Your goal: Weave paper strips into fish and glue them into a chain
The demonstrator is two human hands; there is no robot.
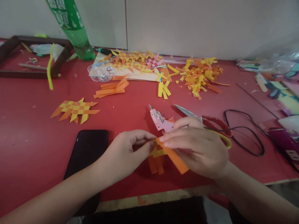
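Note:
Near the table's front edge, my left hand (pixel 133 146) pinches the left corner of a small weave of orange and yellow paper strips (pixel 158 152). My right hand (pixel 198 146) is closed on the same weave from the right, its fingers on a wide orange strip (pixel 176 160) that slants down toward me. Loose orange ends hang below the weave. Just beyond my fingers lies a pink glue gun (pixel 161 121), partly hidden by my right hand. Scissors (pixel 217 124) with red and yellow handles lie behind that hand. A finished-looking woven paper fish (pixel 76 110) rests at the left.
A black phone (pixel 87 152) lies by my left forearm. Orange strips (pixel 113 88), a pile of paper scraps (pixel 203 74) and several woven pieces (pixel 133 59) lie farther back. A green bottle (pixel 79 37) stands beside a dark frame (pixel 14 73). A black cord (pixel 247 152) loops at right.

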